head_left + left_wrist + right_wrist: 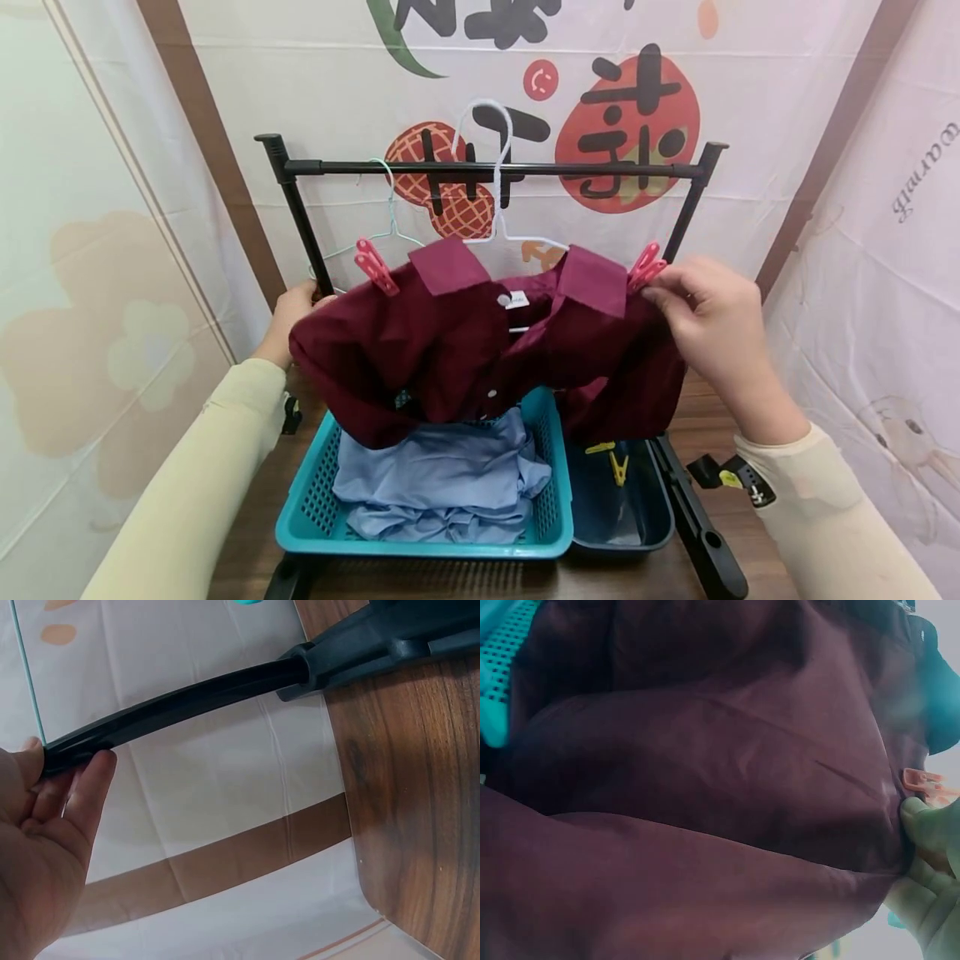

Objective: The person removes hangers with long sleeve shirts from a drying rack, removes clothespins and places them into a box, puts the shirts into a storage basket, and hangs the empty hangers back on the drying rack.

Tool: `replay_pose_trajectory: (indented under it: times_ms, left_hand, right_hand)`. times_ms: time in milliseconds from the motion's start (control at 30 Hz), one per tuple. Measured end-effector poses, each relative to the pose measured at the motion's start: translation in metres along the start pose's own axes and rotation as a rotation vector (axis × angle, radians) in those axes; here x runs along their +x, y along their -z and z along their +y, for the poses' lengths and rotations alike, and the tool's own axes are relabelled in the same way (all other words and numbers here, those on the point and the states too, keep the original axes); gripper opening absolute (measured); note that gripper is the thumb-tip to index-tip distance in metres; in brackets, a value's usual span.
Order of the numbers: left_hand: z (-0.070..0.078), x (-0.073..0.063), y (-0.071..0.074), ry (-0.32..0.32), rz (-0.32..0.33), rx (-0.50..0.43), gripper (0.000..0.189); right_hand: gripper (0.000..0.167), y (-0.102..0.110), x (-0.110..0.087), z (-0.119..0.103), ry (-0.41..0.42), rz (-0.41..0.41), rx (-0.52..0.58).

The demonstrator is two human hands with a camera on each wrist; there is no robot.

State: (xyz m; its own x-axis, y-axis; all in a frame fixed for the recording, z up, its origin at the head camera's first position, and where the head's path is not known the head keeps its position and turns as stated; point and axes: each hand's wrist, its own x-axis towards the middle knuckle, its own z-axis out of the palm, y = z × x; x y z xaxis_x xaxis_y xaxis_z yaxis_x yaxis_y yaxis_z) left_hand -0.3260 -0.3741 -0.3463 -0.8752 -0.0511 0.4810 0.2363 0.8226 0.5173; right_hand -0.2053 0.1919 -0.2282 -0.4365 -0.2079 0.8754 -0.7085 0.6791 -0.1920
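Observation:
A dark red collared shirt (pixel 442 350) is on a white hanger (pixel 502 200), whose hook rises above the black rail (pixel 585 170); whether the hook bears on it I cannot tell. One pink clothespin (pixel 377 267) is at its left shoulder and another pink clothespin (pixel 647 267) at its right. My right hand (pixel 712 321) pinches the shirt's right shoulder beside that second clothespin. With curled fingers my left hand (pixel 49 825) grips the rack's black left post (pixel 195 697). Part of that hand is behind the shirt in the head view.
Light blue cloth (pixel 450 479) lies in a teal basket (pixel 420 547) below the shirt. Beside it, a dark bin (pixel 622 546) has yellow clothespins (pixel 618 468) in it. A pale green hanger (pixel 392 208) hangs at the rail's left. The rack's foot (pixel 705 533) lies on the wooden table.

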Motion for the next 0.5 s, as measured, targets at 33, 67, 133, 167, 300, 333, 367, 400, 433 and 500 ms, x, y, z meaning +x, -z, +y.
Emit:
replay_pose_trajectory:
  times_ms: [33, 67, 133, 167, 300, 333, 367, 400, 433, 500]
  left_hand:
    - [0.000, 0.001, 0.000, 0.039, -0.028, 0.004, 0.027]
    - [0.001, 0.002, -0.001, 0.077, -0.059, -0.005, 0.030]
    - [0.006, 0.001, 0.000, 0.143, -0.100, -0.027, 0.034]
    - [0.008, 0.001, 0.000, 0.164, -0.113, -0.035, 0.035]
    - [0.015, -0.003, 0.000, 0.189, -0.128, -0.058, 0.037]
    - [0.015, -0.004, -0.001, 0.190, -0.128, -0.055, 0.037]
    - [0.016, -0.005, -0.001, 0.192, -0.128, -0.057, 0.037]
    - [0.016, -0.005, 0.000, 0.196, -0.128, -0.063, 0.037]
    - [0.016, -0.005, 0.000, 0.197, -0.128, -0.068, 0.037]
    - [0.016, -0.005, 0.000, 0.201, -0.123, -0.074, 0.037]
  right_hand:
    - [0.006, -0.002, -0.004, 0.002, -0.001, -0.014, 0.014]
    - [0.007, -0.005, -0.008, 0.004, -0.001, -0.029, 0.026]
    - [0.011, -0.011, -0.016, 0.008, -0.008, -0.056, 0.047]
    - [0.011, -0.014, -0.020, 0.010, -0.008, -0.071, 0.054]
    - [0.011, -0.028, -0.033, 0.018, 0.004, -0.123, 0.064]
    - [0.009, -0.032, -0.036, 0.019, 0.009, -0.131, 0.065]
    - [0.008, -0.035, -0.039, 0.020, 0.012, -0.142, 0.068]
    - [0.006, -0.038, -0.042, 0.021, 0.012, -0.155, 0.073]
    - [0.004, -0.041, -0.045, 0.021, 0.009, -0.166, 0.075]
    - [0.004, -0.048, -0.051, 0.022, -0.002, -0.186, 0.089]
